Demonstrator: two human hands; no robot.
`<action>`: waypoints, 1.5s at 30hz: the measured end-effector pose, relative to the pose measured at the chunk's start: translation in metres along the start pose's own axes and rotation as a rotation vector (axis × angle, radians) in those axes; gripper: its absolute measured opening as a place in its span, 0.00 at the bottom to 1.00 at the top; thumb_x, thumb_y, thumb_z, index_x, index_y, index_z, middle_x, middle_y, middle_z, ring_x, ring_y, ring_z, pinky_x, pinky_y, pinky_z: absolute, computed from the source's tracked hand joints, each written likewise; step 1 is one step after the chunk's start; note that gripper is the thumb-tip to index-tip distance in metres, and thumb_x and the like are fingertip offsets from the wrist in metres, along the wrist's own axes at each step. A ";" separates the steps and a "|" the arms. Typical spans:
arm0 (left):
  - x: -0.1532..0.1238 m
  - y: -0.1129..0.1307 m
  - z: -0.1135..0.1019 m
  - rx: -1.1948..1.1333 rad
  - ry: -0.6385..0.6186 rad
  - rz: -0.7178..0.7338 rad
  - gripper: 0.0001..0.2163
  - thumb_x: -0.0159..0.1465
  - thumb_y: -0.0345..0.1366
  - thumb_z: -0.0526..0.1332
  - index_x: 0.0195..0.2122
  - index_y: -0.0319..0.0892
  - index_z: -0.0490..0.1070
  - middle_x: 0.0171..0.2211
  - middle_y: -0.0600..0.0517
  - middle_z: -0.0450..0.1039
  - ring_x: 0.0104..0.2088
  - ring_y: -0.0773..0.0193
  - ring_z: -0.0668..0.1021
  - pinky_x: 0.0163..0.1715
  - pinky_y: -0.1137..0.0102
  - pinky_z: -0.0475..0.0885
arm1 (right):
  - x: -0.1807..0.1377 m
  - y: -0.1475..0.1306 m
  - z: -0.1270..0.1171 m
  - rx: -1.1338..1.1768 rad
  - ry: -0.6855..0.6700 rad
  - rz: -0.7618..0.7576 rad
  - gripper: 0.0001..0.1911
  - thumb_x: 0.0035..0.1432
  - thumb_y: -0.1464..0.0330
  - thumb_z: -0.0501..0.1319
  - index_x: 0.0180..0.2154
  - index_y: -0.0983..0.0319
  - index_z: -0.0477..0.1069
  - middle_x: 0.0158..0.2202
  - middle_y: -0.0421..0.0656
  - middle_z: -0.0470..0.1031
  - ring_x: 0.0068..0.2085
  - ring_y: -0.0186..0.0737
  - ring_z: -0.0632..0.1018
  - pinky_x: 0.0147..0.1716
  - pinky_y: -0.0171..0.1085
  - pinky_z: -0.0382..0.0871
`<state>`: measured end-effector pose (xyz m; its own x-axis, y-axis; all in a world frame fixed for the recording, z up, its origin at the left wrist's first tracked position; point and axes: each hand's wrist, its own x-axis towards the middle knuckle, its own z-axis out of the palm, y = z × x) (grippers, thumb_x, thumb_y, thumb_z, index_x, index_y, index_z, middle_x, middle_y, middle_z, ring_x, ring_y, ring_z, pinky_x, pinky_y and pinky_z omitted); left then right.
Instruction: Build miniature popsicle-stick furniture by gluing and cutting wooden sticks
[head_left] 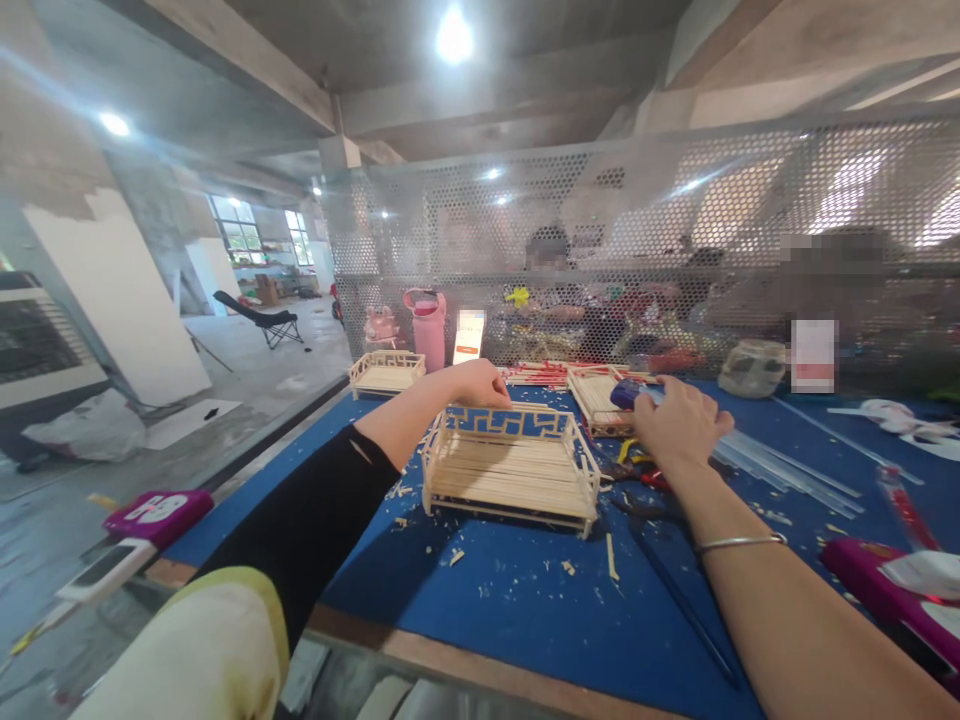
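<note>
Across the middle of the blue table (525, 610) stands a miniature stick bench (510, 470) amid wood chips. The left hand (484, 383) rests on its lattice back rail, at 12 o'clock of the bench, with its grip curled into a fist. The right hand (679, 425), at 2 o'clock of the bench, has its grip closed around a small blue tool (624, 393). A second stick bench (386, 372) sits at 11 o'clock, with a pink bottle (429, 328) just beyond it.

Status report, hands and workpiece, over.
Left hand curled on stick bench back rail. Right hand grips blue tool. Wood scraps litter mat around bench.
</note>
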<state>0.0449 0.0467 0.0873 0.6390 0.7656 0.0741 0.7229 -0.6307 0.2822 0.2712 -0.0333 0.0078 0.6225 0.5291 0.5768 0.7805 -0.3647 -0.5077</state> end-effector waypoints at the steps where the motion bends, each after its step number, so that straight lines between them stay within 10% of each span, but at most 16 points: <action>1: 0.002 0.000 -0.001 0.001 -0.014 -0.004 0.03 0.45 0.34 0.65 0.22 0.44 0.78 0.21 0.52 0.75 0.22 0.66 0.72 0.25 0.74 0.64 | 0.000 0.000 0.000 -0.007 0.003 0.001 0.21 0.54 0.66 0.47 0.47 0.66 0.67 0.45 0.54 0.70 0.48 0.53 0.67 0.48 0.54 0.51; 12: 0.013 0.000 -0.003 0.005 -0.037 -0.013 0.01 0.40 0.32 0.67 0.16 0.45 0.76 0.17 0.53 0.74 0.18 0.69 0.68 0.22 0.74 0.63 | 0.008 0.004 -0.003 -0.094 -0.350 -0.012 0.28 0.51 0.62 0.52 0.53 0.68 0.63 0.48 0.61 0.69 0.47 0.61 0.71 0.40 0.51 0.63; 30: 0.001 0.003 0.000 -0.049 0.058 0.029 0.03 0.41 0.30 0.67 0.16 0.45 0.75 0.16 0.54 0.73 0.21 0.67 0.71 0.26 0.74 0.63 | 0.009 0.014 0.004 -0.113 -0.334 -0.043 0.23 0.55 0.58 0.50 0.47 0.64 0.68 0.42 0.56 0.70 0.39 0.52 0.75 0.31 0.42 0.65; 33: -0.004 -0.004 -0.001 -0.091 0.199 0.061 0.02 0.47 0.33 0.65 0.20 0.43 0.76 0.19 0.54 0.73 0.24 0.66 0.71 0.28 0.74 0.63 | 0.009 0.011 -0.001 -0.033 -0.241 0.002 0.24 0.56 0.58 0.48 0.48 0.63 0.68 0.44 0.56 0.69 0.39 0.53 0.74 0.32 0.43 0.65; 39: -0.031 -0.058 0.008 -0.442 0.859 -0.151 0.12 0.61 0.36 0.49 0.29 0.40 0.70 0.21 0.54 0.68 0.23 0.68 0.68 0.25 0.75 0.62 | 0.020 0.010 -0.006 0.266 -0.204 -0.120 0.18 0.52 0.61 0.53 0.41 0.64 0.71 0.33 0.49 0.74 0.34 0.46 0.74 0.32 0.40 0.64; 45: -0.052 -0.088 0.046 -0.757 0.817 -0.306 0.08 0.59 0.36 0.51 0.29 0.39 0.66 0.18 0.57 0.62 0.18 0.71 0.63 0.20 0.76 0.58 | 0.017 -0.007 -0.036 0.621 -0.634 -0.150 0.18 0.48 0.55 0.54 0.33 0.62 0.68 0.13 0.35 0.63 0.16 0.32 0.63 0.18 0.33 0.56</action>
<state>-0.0400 0.0569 0.0150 -0.0960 0.9013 0.4224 0.2989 -0.3787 0.8759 0.2784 -0.0493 0.0442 0.2235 0.9284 0.2968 0.5644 0.1250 -0.8160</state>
